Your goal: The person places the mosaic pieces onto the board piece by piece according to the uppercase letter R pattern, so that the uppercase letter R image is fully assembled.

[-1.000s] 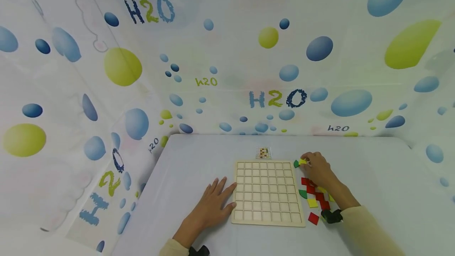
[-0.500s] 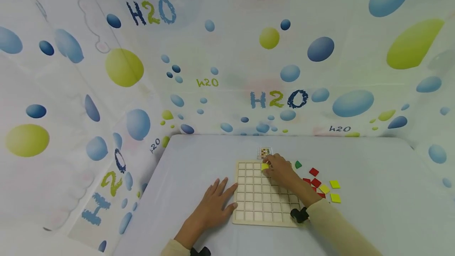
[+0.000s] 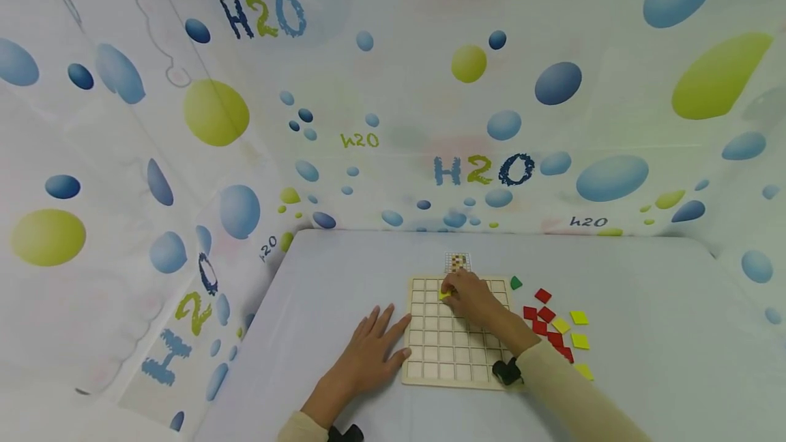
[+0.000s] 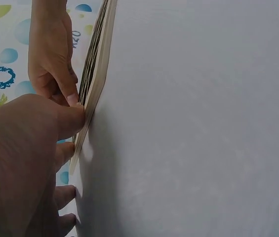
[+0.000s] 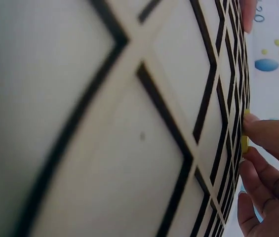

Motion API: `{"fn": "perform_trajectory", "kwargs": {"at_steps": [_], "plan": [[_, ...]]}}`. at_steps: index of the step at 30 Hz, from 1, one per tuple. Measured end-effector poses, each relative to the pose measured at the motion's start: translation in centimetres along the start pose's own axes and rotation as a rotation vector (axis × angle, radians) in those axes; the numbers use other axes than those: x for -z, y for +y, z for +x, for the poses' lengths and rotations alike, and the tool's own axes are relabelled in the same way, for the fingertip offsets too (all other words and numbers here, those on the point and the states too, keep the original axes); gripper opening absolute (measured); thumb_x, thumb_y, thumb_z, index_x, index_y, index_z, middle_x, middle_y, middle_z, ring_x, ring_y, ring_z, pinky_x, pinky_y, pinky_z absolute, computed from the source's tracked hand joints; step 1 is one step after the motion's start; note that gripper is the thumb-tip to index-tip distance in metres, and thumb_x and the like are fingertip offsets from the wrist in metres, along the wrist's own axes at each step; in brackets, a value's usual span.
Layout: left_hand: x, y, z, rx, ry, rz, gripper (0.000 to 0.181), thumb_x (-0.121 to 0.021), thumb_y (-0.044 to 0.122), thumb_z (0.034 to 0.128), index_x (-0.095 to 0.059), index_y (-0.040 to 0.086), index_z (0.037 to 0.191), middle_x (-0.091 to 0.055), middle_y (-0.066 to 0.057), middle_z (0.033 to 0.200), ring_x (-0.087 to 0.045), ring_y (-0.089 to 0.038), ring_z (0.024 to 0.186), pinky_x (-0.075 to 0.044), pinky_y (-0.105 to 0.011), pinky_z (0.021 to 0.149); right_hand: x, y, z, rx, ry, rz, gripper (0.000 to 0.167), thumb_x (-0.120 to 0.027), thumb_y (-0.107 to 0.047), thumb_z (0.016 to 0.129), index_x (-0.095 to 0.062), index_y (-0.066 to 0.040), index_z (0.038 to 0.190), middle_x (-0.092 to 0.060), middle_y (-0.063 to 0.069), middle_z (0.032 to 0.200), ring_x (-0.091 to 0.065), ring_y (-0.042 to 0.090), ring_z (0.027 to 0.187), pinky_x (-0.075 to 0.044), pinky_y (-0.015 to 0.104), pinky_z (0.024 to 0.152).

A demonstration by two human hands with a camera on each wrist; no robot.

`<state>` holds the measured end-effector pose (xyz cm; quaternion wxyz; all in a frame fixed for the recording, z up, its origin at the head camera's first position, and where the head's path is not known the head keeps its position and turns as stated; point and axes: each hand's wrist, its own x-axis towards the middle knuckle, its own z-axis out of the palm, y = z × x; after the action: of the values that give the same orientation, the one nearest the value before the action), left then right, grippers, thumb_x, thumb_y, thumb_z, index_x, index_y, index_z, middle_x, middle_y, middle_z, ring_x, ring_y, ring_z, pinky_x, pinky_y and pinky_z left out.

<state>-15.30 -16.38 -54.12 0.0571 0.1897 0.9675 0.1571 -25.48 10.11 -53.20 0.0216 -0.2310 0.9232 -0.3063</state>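
Yellow square tile (image 3: 445,296) sits in the pinch of your right hand (image 3: 473,297), over the far part of the wooden grid board (image 3: 430,353), around the second row from the far edge and the third column from your left. Your fingers cover much of it, so you can see only a slip of yellow; that slip runs roughly left to right, in line with the board's rows, and you cannot tell a longer axis from it. In the right wrist view it shows as a thin yellow edge lying along the board's face, your thumb against it; whether it is seated in a compartment, you cannot tell. Your right thumb and fingertips are closed together on the tile. Your left hand (image 3: 373,353) is spread, fingers extended and pointing away from you, with the thumb touching the board's left side and holding nothing in its grasp. The board lies flat on the white tabletop (image 3: 344,264), its near edge running almost straight across in front of you and its columns pointing away from you. Just beyond its far edge is a small pattern card (image 3: 457,260), partly behind your right hand. Beside the far right corner you have a green piece (image 3: 516,283), and farther down that side lie scattered red tiles (image 3: 546,314) and loose yellow tiles (image 3: 579,318), several turned at an angle to the board.
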Motion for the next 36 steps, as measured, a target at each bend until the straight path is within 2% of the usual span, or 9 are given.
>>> {"fn": "perform_trajectory", "kwargs": {"at_steps": [9,15,19,23,27,29,32,34,36], "plan": [[0.0,0.1,0.2,-0.001,-0.001,-0.009,0.065,-0.049,0.056,0.107,-0.038,0.03,0.165,-0.027,-0.013,0.174,-0.019,-0.044,0.161,-0.022,-0.063,0.127,0.3,-0.2,-0.3,0.051,-0.015,-0.087,0.009,-0.077,-0.014,0.098,-0.071,-0.013,0.104,-0.064,0.003,0.11,-0.061,0.026,0.105,-0.052,0.051,0.091],[-0.2,0.1,0.4,-0.007,-0.004,-0.01,0.064,-0.048,0.057,0.1074,-0.036,0.032,0.166,-0.026,-0.012,0.175,-0.018,-0.043,0.162,-0.021,-0.062,0.128,0.6,0.0,-0.7,0.035,-0.013,-0.082,0.008,-0.076,-0.014,0.098,-0.072,-0.013,0.105,-0.063,0.003,0.108,-0.061,0.024,0.103,-0.054,0.049,0.092],[-0.2,0.2,0.5,-0.001,-0.007,-0.014,0.064,-0.049,0.056,0.1071,-0.037,0.032,0.165,-0.026,-0.011,0.175,-0.018,-0.042,0.162,-0.021,-0.063,0.128,1.3,0.3,-1.1,0.012,-0.034,-0.045,0.008,-0.073,-0.014,0.101,-0.073,-0.013,0.109,-0.062,0.006,0.115,-0.061,0.027,0.109,-0.053,0.053,0.094],[-0.2,0.3,0.5,0.006,-0.009,-0.019,0.064,-0.049,0.056,0.1068,-0.037,0.032,0.165,-0.026,-0.011,0.175,-0.018,-0.042,0.162,-0.021,-0.063,0.128,2.9,1.6,-2.3,-0.076,-0.02,0.073,0.014,-0.068,-0.015,0.104,-0.071,-0.01,0.117,-0.06,0.011,0.121,-0.061,0.031,0.112,-0.053,0.054,0.096],[-0.1,0.4,0.4,0.007,-0.005,-0.013,0.064,-0.05,0.055,0.1068,-0.038,0.031,0.165,-0.027,-0.012,0.174,-0.018,-0.043,0.162,-0.021,-0.062,0.128,4.8,3.9,-4.3,-0.203,0.054,0.144,0.03,-0.069,-0.015,0.103,-0.065,0.0,0.129,-0.057,0.024,0.127,-0.06,0.037,0.113,-0.054,0.057,0.097],[-0.1,0.3,0.3,0.008,-0.003,-0.009,0.064,-0.05,0.054,0.1069,-0.039,0.03,0.165,-0.027,-0.013,0.174,-0.019,-0.043,0.161,-0.021,-0.062,0.128,5.7,5.2,-5.5,-0.258,0.114,0.112,0.038,-0.071,-0.015,0.101,-0.062,0.004,0.133,-0.054,0.031,0.129,-0.06,0.04,0.109,-0.055,0.058,0.094],[-0.1,0.2,0.1,0.012,-0.003,-0.005,0.064,-0.05,0.053,0.107,-0.04,0.028,0.165,-0.027,-0.013,0.174,-0.019,-0.043,0.161,-0.021,-0.062,0.128,6.8,6.9,-7.1,-0.411,0.16,0.027,0.05,-0.073,-0.02,0.099,-0.055,0.006,0.137,-0.047,0.037,0.136,-0.054,0.045,0.112,-0.054,0.063,0.097],[-0.1,0.1,0.1,0.014,-0.004,-0.007,0.063,-0.05,0.053,0.1071,-0.039,0.028,0.165,-0.027,-0.013,0.174,-0.018,-0.043,0.161,-0.021,-0.063,0.128,7.5,8.0,-8.0,-0.486,0.162,-0.027,0.052,-0.076,-0.022,0.096,-0.054,0.007,0.134,-0.047,0.038,0.132,-0.051,0.046,0.108,-0.056,0.063,0.094],[-0.1,0.1,0.1,0.014,-0.006,-0.009,0.064,-0.05,0.053,0.1071,-0.039,0.028,0.165,-0.026,-0.013,0.174,-0.018,-0.043,0.161,-0.021,-0.063,0.128,8.0,8.9,-8.5,-0.549,0.127,-0.061,0.052,-0.077,-0.023,0.095,-0.054,0.007,0.131,-0.049,0.037,0.127,-0.05,0.046,0.109,-0.057,0.062,0.095]]}}
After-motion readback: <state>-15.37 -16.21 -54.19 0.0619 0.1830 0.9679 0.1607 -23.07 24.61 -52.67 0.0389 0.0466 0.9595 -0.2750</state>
